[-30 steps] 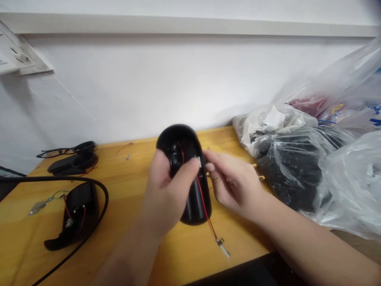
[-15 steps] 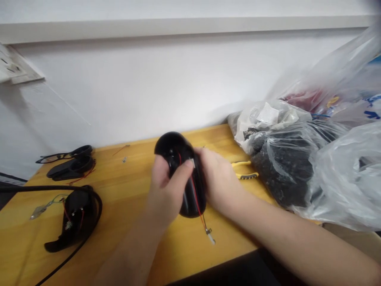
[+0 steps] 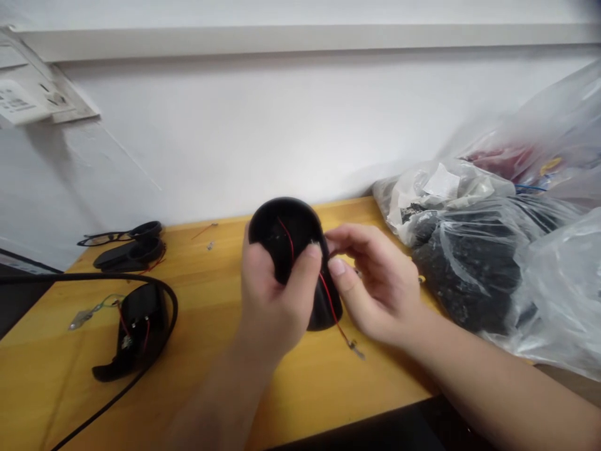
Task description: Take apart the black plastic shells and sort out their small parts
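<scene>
A rounded black plastic housing, hollow side up, is held above the table by my left hand. My left thumb presses a small pale part against the inside of its right wall. A red wire runs down through the housing and over its lower end, where a small metal piece hangs. My right hand is at the right edge of the housing, thumb and forefinger pinched by the rim; what lies between them is too small to make out.
A similar black housing with wires lies left, beside a looping black cable. Behind it are another black housing and glasses. Plastic bags fill the right side. A socket is on the wall.
The housing has tilted so its hollow shows more. My right hand has shifted from wrapping its right side to a fingertip pinch at the edge. The view has moved slightly left.
</scene>
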`<move>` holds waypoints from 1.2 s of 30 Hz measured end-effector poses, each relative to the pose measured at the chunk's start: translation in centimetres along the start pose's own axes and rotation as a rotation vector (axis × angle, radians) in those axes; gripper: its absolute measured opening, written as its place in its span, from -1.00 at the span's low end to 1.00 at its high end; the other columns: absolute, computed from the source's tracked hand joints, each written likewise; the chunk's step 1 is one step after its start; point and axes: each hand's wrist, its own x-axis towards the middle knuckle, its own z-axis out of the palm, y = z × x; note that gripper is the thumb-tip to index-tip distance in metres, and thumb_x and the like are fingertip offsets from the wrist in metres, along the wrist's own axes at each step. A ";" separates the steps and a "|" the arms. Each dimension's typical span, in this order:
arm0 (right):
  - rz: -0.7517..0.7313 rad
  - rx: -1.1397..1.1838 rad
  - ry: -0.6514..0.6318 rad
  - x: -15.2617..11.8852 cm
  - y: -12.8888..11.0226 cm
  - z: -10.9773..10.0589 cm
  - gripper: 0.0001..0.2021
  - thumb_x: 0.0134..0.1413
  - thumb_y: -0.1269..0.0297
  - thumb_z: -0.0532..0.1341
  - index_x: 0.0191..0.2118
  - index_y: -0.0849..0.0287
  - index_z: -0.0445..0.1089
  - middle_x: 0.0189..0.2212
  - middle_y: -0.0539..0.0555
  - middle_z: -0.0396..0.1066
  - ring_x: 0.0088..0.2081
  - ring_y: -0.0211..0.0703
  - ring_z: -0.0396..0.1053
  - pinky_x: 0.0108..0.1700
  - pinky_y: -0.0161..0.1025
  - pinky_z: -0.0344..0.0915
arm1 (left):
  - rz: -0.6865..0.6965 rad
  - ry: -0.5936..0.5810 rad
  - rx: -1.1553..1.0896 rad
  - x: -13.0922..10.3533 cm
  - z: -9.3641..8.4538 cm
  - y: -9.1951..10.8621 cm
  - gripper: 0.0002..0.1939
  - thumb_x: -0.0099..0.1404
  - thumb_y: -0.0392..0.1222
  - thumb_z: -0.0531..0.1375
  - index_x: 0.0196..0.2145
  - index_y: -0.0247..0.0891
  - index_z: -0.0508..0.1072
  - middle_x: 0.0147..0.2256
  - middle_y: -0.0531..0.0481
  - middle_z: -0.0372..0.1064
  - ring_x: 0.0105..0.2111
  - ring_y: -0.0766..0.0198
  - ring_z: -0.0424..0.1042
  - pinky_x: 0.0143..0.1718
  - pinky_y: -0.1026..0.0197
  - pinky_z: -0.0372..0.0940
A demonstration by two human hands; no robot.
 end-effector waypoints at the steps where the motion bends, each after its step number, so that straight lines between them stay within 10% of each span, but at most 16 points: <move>1: -0.009 0.007 0.000 -0.1 0.0 0.0 -0.71 0.33 0.43 0.27 0.12 0.16 0.39 -0.11 0.16 0.55 -0.10 -0.10 0.57 -0.03 -0.12 0.57 | -0.012 0.013 -0.022 -0.1 0.0 0.0 -0.76 0.34 -0.15 0.36 -0.41 -0.22 0.42 -0.45 0.05 0.37 -0.42 0.25 0.43 -0.40 0.20 0.35; 28: -0.151 -0.044 0.005 1.5 -0.6 0.1 -0.85 0.23 0.44 0.24 -0.17 0.12 0.25 -0.36 -0.05 0.31 -0.37 -0.30 0.32 -0.35 -0.32 0.29 | -0.158 -0.187 -0.401 0.0 -0.4 -1.9 -0.91 0.36 -0.19 0.38 -0.32 -0.16 0.58 -0.34 0.08 0.52 -0.31 0.30 0.51 -0.26 0.26 0.45; 36: 0.182 0.128 -0.142 2.0 -0.6 -1.3 -0.79 0.43 0.34 0.21 -0.30 0.13 0.23 -0.45 -0.08 0.21 -0.44 -0.34 0.17 -0.41 -0.31 0.17 | -0.357 -0.200 -0.437 0.8 -0.2 -3.0 -0.72 0.17 -0.06 0.50 -0.23 -0.20 0.59 -0.33 0.05 0.52 -0.28 0.27 0.51 -0.24 0.24 0.43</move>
